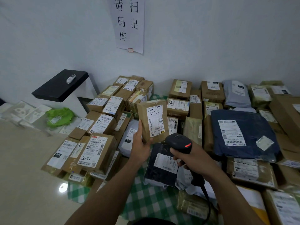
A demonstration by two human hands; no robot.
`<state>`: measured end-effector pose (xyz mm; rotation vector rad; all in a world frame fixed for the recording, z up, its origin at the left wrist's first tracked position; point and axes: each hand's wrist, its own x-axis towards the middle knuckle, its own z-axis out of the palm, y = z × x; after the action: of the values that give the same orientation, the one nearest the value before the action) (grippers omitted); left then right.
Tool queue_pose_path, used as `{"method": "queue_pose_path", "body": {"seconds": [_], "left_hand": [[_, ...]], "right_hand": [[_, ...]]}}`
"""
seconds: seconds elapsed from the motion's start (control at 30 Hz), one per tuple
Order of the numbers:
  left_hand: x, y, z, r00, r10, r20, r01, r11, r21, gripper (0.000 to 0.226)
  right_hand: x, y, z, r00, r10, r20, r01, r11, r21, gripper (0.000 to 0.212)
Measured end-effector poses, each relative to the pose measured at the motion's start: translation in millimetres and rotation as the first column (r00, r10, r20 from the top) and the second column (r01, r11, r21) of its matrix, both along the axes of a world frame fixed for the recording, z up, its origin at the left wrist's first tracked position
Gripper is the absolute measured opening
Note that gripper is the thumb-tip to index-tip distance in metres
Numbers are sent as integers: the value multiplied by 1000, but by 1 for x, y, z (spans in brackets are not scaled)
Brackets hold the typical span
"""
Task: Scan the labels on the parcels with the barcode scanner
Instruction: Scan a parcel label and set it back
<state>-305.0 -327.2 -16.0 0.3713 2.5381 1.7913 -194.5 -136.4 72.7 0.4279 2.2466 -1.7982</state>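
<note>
1. The left hand [141, 147] grips a small brown cardboard parcel [152, 120] upright, its white label facing the camera.
2. The right hand [193, 157] grips a black barcode scanner [179, 141] just below and right of it.

Wall sign [128, 25] reads 请扫码出库; carton label [91, 151] 241.

Open floor [24, 168] is left on the left, in front of a black shelf [55, 88]. Among the stacked parcels [97, 148] only a strip of checked cloth [146, 202] is uncovered; the right side is blocked by a dark blue bag [254, 125].
</note>
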Motion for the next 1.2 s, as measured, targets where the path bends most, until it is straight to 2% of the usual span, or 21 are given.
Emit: {"method": "queue_pose_path", "body": {"seconds": [0.1,0.27,0.43,0.67,0.77,0.87,0.93,1.03,1.2], "left_hand": [[1,-7,-12,997,57,59,-55,998,-36,84],[0,-24,-25,973,198,121,-167,958,-231,77],[-33,-38,-24,946,233,224,-137,917,-375,62],[-85,-37,-46,911,312,268,-134,841,-524,61],[-82,-31,-44,902,348,255,-149,805,-574,75],[-79,-28,-51,933,316,173,-103,695,-712,93],[-79,-23,-61,918,324,226,-54,670,-741,94],[-77,-18,-71,910,308,279,26,626,-779,110],[-77,-21,-75,920,324,220,-55,662,-748,104]], "right_hand": [[0,1,-5,1000,-11,-5,11,1000,11,24],[-2,2,-18,999,-18,30,17,1000,17,21],[-14,-5,-30,995,-16,102,18,1000,-17,21],[-27,-11,-40,988,-4,156,11,999,-41,25],[-30,-10,-45,984,5,181,2,999,-39,26],[-31,-8,-50,983,-1,184,8,999,-35,26],[-31,-6,-52,982,-8,188,14,999,-30,24],[-32,-3,-53,980,-16,198,21,1000,-24,24],[-36,5,-54,980,-14,199,17,1000,-13,22]]}}
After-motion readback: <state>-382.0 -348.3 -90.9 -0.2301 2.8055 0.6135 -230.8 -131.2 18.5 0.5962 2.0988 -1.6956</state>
